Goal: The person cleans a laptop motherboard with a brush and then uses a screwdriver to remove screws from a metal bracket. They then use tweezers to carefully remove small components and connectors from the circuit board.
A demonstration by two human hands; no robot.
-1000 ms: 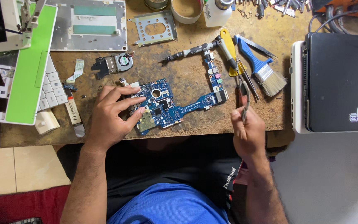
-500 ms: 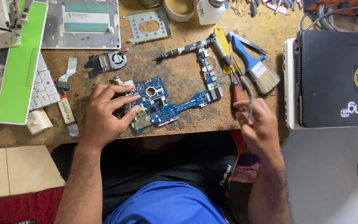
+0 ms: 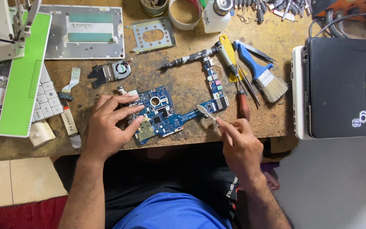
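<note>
Head: left hand [image 3: 106,127] steadies L-shaped blue board [image 3: 170,114]; right hand [image 3: 240,144] pinches pale, perhaps plastic, tool [image 3: 207,113].

Blue circuit board [image 3: 166,116], blue-handled brush [image 3: 261,70]

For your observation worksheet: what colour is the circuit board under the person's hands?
Blue circuit board, seen best in the head view.

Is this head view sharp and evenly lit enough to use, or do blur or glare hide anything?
Head view: sharp and evenly lit across the circuit board, left hand and right hand; shadows soft; no strong glare; the white tool in the right hand is slightly soft; straight edges bend a little near the borders.
</note>
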